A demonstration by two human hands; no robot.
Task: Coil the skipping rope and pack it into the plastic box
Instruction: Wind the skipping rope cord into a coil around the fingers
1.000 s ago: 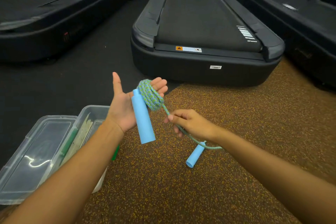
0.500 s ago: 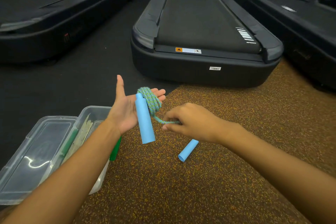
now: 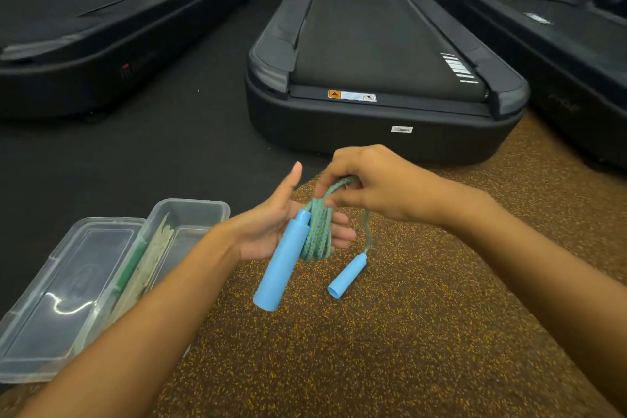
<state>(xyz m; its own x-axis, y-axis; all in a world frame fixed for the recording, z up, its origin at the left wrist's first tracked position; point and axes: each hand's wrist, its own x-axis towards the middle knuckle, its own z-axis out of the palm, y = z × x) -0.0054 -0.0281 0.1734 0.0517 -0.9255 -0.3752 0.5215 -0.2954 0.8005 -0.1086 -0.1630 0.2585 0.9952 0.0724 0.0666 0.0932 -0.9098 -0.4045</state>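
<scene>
With our left hand [image 3: 271, 227] spread flat under the blue-green braided skipping rope [image 3: 317, 231] and our right hand [image 3: 369, 187] pinching its last turn, loops may slide off before reaching the clear plastic box [image 3: 190, 214] at eight o'clock

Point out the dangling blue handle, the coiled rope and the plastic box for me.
dangling blue handle [image 3: 348, 276]: head view, middle of its barrel, hanging below the hands.
coiled rope [image 3: 316, 235]: head view, wound loops across the left hand's fingers.
plastic box [image 3: 190, 210]: head view, far wall of the open tub.
</scene>
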